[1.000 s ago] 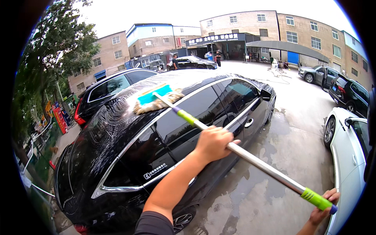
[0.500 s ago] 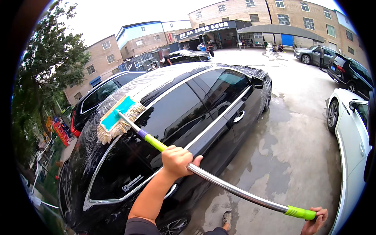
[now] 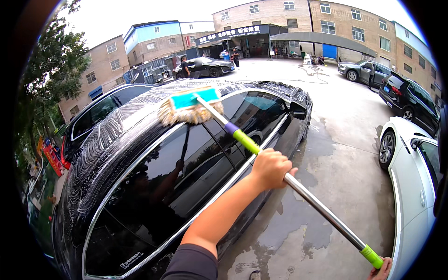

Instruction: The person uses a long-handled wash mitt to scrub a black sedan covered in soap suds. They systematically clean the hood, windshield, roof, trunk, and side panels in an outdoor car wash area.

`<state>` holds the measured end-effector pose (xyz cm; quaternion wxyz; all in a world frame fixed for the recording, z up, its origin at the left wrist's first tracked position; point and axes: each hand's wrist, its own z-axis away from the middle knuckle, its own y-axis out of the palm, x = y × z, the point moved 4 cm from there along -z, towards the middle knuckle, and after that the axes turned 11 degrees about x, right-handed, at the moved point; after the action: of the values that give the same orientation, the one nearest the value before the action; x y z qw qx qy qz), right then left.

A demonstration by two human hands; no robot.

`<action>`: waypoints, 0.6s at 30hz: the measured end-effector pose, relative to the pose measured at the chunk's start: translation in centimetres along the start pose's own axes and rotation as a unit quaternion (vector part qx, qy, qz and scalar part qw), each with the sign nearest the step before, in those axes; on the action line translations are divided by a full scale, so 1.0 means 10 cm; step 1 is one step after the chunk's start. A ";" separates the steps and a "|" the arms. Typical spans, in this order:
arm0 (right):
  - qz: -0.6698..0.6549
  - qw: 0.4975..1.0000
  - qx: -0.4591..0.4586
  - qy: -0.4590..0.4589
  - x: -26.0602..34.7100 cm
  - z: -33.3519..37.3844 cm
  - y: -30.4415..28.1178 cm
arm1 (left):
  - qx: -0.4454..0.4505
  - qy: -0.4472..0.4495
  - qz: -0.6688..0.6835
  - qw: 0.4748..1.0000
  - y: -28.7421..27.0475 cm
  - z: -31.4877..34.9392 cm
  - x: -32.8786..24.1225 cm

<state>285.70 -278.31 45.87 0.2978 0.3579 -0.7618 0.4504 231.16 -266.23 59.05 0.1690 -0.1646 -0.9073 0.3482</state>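
My left hand (image 3: 271, 169) is closed round the pole of a long-handled car wash mop (image 3: 322, 210), just below its upper green grip. At the lower end, my right hand (image 3: 382, 269) grips the pole by its green end sleeve; part of this hand is cut off by the picture's edge. The mop head (image 3: 191, 100), a turquoise plate with shaggy cream strands, rests along the roof edge above the side windows of a black car (image 3: 154, 205). White foam streaks (image 3: 112, 126) cover the car's roof and rear.
Right of me stands a white car (image 3: 406, 177), across wet concrete (image 3: 336, 172). Beyond it are a black SUV (image 3: 406, 95) and a grey SUV (image 3: 364, 71). Another dark car (image 3: 107, 105) is parked behind the foamy one. People (image 3: 185, 66) stand farther back near a workshop.
The mop head has moved forward along the roof, to the right and upward in view, from the rear pillar. Both hands still hold the pole; my left arm reaches farther right.
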 end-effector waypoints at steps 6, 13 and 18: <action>-0.190 0.960 0.028 0.206 0.02 -0.41 1.14 | 0.161 -0.098 -0.056 0.981 1.05 -0.46 0.99; 0.001 0.999 -0.026 0.023 -1.43 -1.61 0.95 | 0.241 -0.153 -0.095 0.954 1.64 -0.75 0.81; -0.020 0.995 0.077 -0.058 -1.81 -2.32 0.97 | 0.114 -0.161 -0.089 0.976 0.96 -0.31 0.27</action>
<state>291.08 -249.10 36.92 0.2339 0.4207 -0.7334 0.4801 231.82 -256.56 55.17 0.0683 -0.0048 -0.8880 0.4548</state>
